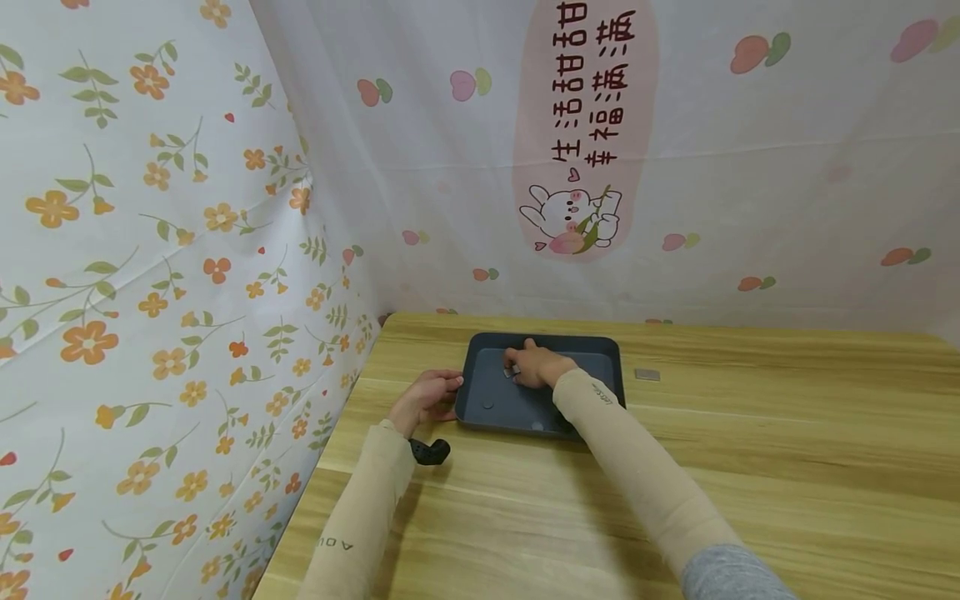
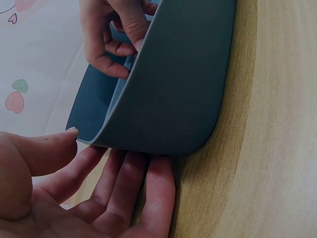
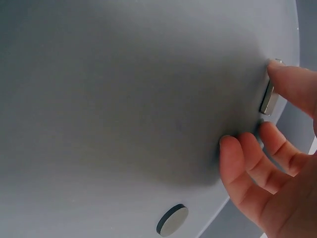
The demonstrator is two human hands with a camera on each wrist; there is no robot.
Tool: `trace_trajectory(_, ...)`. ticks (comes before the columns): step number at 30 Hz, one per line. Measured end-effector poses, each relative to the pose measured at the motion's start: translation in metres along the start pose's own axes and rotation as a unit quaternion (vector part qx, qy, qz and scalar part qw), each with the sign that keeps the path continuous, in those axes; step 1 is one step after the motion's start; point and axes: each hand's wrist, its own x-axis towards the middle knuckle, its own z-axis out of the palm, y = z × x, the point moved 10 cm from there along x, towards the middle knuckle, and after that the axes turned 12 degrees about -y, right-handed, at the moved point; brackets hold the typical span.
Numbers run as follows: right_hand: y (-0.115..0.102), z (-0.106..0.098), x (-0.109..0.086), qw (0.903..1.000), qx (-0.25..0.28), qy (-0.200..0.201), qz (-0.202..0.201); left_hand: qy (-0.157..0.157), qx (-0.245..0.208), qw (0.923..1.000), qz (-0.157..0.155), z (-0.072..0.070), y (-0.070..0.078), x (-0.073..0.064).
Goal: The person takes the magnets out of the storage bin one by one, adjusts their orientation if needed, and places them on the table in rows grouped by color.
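Note:
A dark blue-grey rectangular tray (image 1: 540,429) lies on the wooden table. At its left end, my left hand (image 1: 429,398) holds it, thumb at the rim and fingers against the outer wall (image 2: 158,126). My right hand (image 1: 536,367) reaches inside the tray and pinches a small silver rectangular bar (image 3: 270,99) close over the tray floor. The thumb (image 3: 290,84) covers one end of the bar, and part of the grip is hidden. A small round silver disc (image 3: 174,220) with a dark edge sits in the tray, away from the fingers.
A small flat grey rectangular piece (image 1: 647,375) lies on the table (image 1: 787,450) right of the tray. Behind the table hangs a printed white cloth (image 1: 450,167), with a floral cloth (image 1: 187,292) along the left. A black device (image 1: 431,452) is at the left wrist.

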Motion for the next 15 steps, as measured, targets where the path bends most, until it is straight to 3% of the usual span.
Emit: trace_trajectory(15, 0.0032, 0.0036, -0.0058, 0.9994, 0.027, -0.023, -0.003, -0.006, -0.007, 0.9999, 0.004, 0.0025, 0.0004, -0.0016)
